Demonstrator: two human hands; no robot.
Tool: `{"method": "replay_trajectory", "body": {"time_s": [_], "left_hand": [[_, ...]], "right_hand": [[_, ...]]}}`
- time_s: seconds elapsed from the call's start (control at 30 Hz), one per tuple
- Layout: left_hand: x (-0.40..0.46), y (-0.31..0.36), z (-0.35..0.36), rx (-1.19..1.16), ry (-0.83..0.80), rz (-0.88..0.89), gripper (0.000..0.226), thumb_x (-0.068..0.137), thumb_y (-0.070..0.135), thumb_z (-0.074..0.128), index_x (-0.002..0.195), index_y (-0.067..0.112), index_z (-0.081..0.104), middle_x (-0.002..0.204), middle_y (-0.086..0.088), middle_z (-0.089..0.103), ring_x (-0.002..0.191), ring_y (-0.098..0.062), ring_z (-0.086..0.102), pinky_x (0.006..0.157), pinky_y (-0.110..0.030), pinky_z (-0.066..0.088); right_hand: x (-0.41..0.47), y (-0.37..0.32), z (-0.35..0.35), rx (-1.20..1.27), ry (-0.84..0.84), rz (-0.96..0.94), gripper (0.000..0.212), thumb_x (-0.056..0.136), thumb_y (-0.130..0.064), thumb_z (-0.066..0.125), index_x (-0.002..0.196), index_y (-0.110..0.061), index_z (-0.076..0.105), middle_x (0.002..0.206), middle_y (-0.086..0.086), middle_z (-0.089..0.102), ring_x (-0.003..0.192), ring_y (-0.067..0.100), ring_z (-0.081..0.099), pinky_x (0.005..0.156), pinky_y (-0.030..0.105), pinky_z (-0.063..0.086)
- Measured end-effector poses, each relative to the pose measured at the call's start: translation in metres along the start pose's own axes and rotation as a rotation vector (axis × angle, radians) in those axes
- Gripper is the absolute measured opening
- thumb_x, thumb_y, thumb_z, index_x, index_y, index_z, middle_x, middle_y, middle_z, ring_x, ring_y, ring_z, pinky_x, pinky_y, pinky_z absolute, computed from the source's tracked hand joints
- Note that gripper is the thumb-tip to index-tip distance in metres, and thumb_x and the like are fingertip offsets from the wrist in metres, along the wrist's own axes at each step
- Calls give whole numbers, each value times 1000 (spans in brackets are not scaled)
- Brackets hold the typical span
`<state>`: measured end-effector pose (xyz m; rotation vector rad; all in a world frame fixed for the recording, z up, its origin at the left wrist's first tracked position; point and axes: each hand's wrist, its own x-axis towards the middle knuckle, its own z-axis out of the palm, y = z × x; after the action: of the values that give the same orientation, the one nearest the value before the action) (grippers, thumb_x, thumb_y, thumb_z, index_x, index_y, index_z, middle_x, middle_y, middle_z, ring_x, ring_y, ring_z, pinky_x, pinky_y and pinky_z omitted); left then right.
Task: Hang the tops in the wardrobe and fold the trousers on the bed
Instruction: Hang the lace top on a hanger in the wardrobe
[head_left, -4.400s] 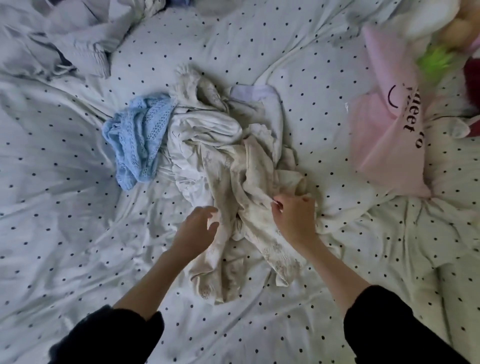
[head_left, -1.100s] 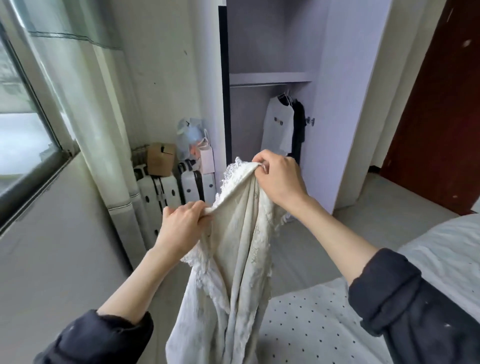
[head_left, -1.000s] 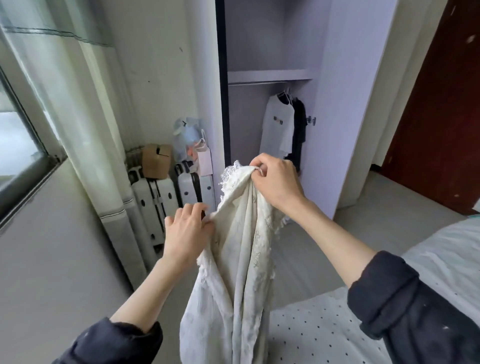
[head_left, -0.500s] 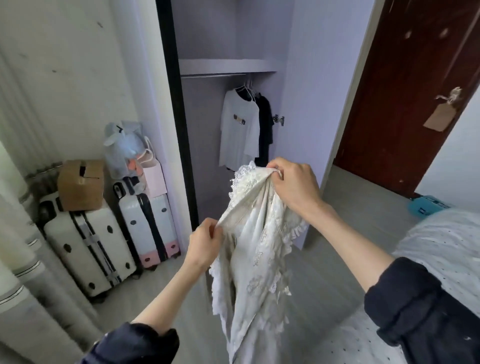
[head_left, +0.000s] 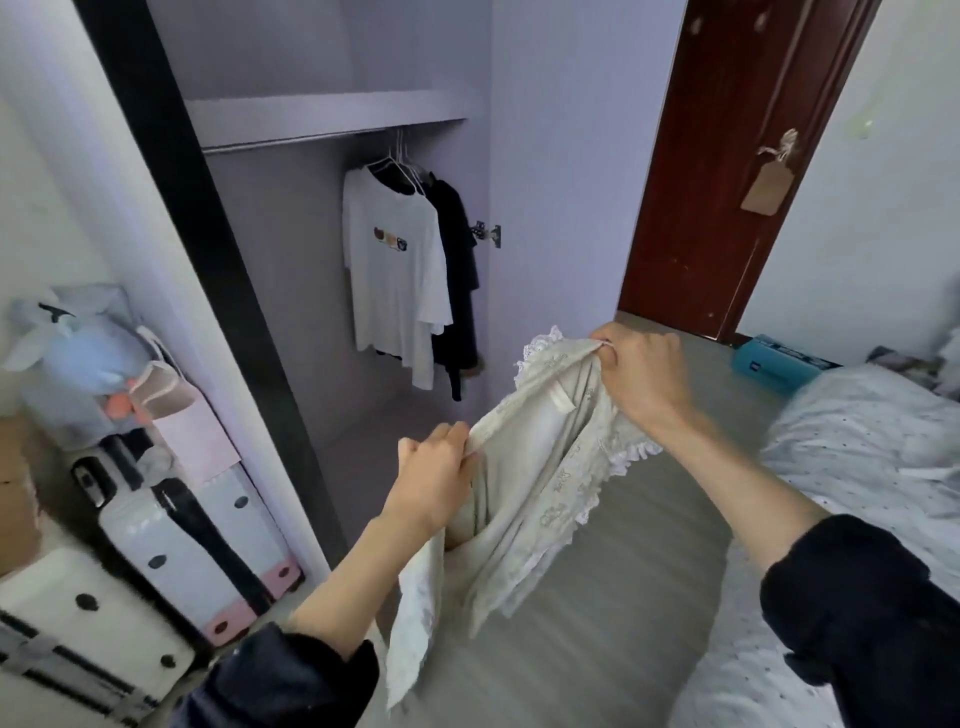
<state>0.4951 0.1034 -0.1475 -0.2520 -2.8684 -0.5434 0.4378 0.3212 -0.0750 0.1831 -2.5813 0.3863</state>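
both hands are holding a cream lace-trimmed top (head_left: 535, 467) up in front of the open wardrobe (head_left: 332, 114) — the left hand (head_left: 434, 480) is pinching one edge with fingers curled, the right hand (head_left: 641, 374) is gripping the frilled edge higher up. the garment's lower part is hanging between the arms, its hem cut off below. inside, a white t-shirt (head_left: 392, 270) is half hiding a black top (head_left: 460, 270). the bed (head_left: 857, 467) is lying at the right — mostly out of frame.

Cream lace-trimmed top (head_left: 540, 467) aloft before open wardrobe (head_left: 332, 111)
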Motion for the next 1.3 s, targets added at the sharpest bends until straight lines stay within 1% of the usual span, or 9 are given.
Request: {"method": "replay_trajectory", "body": {"time_s": [0.13, 0.23, 0.33, 0.53, 0.73, 0.83, 1.03, 1.17, 1.3], "left_hand": [[57, -20, -6, -119, 232, -108, 5, 94, 15, 49, 98, 15, 52, 92, 2, 55, 83, -24, 54, 76, -29, 21], [95, -24, -10, -131, 311, -152, 3, 92, 12, 52, 93, 15, 53, 91, 0, 59, 80, -24, 54, 76, -29, 22], [149, -27, -7, -89, 343, -217, 6, 90, 12, 54, 86, 17, 54, 88, 0, 62, 71, -20, 49, 75, -28, 26], [246, -40, -6, 33, 300, -422, 6, 89, 16, 52, 92, 19, 55, 85, -7, 65, 77, -32, 55, 63, -31, 35], [288, -66, -21, -170, 414, -563, 7, 84, 17, 58, 91, 18, 60, 84, -5, 66, 82, -31, 59, 72, -39, 50], [305, -89, -22, -289, 418, -650, 13, 81, 9, 56, 90, 16, 63, 82, -2, 64, 84, -26, 59, 76, -35, 51], [333, -158, -22, -721, 371, -854, 13, 80, -2, 61, 77, 9, 68, 69, -1, 60, 67, -12, 53, 56, -21, 43], [358, -205, -32, -724, 224, -867, 9, 79, -6, 60, 79, 1, 66, 69, -5, 55, 60, -11, 46, 51, -20, 37], [378, -246, -39, -692, 148, -899, 7, 79, -3, 60, 82, 2, 65, 68, -5, 51, 58, -11, 40, 52, -21, 30]], "right_hand": [[35, 19, 43, -252, -91, -43, 24, 93, -5, 42, 106, -13, 61, 97, 4, 68, 87, 25, 62, 77, 33, 25], [56, 30, 68, -305, -165, -54, 21, 91, -5, 43, 100, -14, 59, 100, 2, 64, 93, 22, 57, 72, 33, 19], [102, 46, 98, -250, -222, -53, 25, 91, -7, 44, 108, -13, 60, 112, 4, 55, 103, 23, 52, 80, 34, 29], [199, 70, 141, -124, -274, -151, 29, 96, -10, 37, 123, -12, 49, 121, 8, 55, 97, 31, 61, 81, 37, 41], [257, 59, 172, 146, -203, -289, 33, 90, 5, 41, 119, -4, 54, 109, 16, 57, 84, 38, 59, 81, 40, 40], [290, 48, 201, 156, -270, -351, 40, 89, 9, 43, 122, -7, 59, 111, 14, 55, 91, 35, 58, 87, 37, 43], [348, -4, 275, 207, -349, -444, 28, 86, 6, 43, 94, -5, 67, 98, 7, 55, 90, 32, 57, 79, 36, 41], [382, -38, 329, 105, -406, -505, 28, 86, -5, 45, 94, -20, 68, 95, 0, 57, 92, 25, 58, 76, 32, 22], [411, -78, 374, 28, -602, -563, 29, 86, -7, 42, 90, -23, 66, 94, 3, 62, 101, 29, 58, 79, 35, 27]]}}
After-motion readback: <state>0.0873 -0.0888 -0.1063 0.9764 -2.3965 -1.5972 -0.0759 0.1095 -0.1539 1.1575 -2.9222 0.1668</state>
